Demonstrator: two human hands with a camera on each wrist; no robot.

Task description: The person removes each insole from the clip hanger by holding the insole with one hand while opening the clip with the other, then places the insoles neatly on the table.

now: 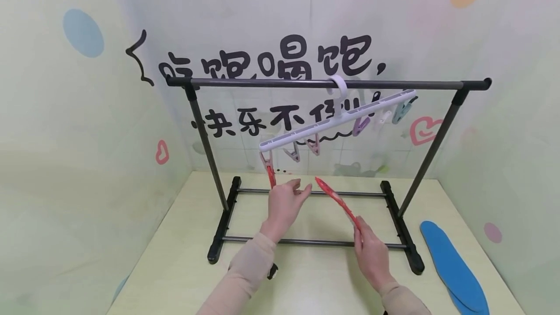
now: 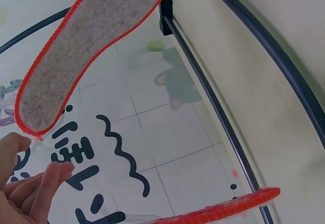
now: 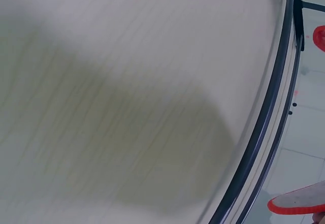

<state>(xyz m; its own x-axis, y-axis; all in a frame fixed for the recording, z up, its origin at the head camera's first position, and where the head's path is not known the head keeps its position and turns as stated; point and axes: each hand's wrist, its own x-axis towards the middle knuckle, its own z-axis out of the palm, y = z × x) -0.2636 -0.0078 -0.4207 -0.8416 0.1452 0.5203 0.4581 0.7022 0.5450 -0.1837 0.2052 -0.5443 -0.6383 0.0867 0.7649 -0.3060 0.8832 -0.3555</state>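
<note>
My right hand [image 1: 372, 256] pinches one end of a red-edged insole [image 1: 334, 198], which points up and to the left. Its grey, felt-like face [image 2: 71, 71] shows in the left wrist view. My left hand [image 1: 285, 205] is near the insole's far tip, with thumb and fingers apart and nothing between them. Just above the left hand, a second red-edged insole [image 1: 271, 177] hangs from a pink clip [image 1: 266, 160]. That clip is at the low left end of a lilac hanger [image 1: 306, 132], which tilts on the rack's top bar.
Several other clips hang along the hanger, including a grey clip [image 1: 292, 152] and a purple clip [image 1: 360, 125]. The black rack [image 1: 262, 82] stands on a pale table [image 1: 175, 266] before a printed wall. Blue insoles [image 1: 455, 269] lie at the right.
</note>
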